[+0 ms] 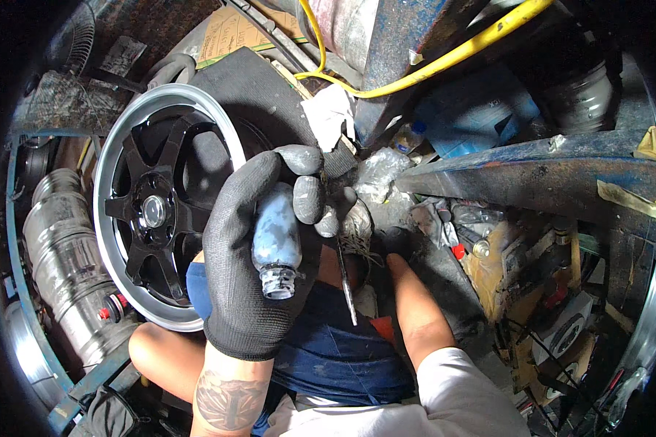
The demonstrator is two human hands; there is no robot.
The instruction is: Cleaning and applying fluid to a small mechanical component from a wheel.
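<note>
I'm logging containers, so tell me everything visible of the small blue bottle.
The small bottle is cloudy blue with dark smears; whether glass or plastic, I cannot tell. Its shoulders narrow to a smeared, ridged neck with no cap visible. The gloved left hand holds it near mid-view, fingers at its upper right, neck toward the lower edge.

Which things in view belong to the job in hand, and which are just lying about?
Likely the job's:
- small bluish bottle, held in the gloved left hand
- thin rod, close by that hand
- black-spoked wheel, probably, being near

Apparently lying about:
- yellow hose
- crumpled white sheet
- clear plastic
- tan cardboard
</note>
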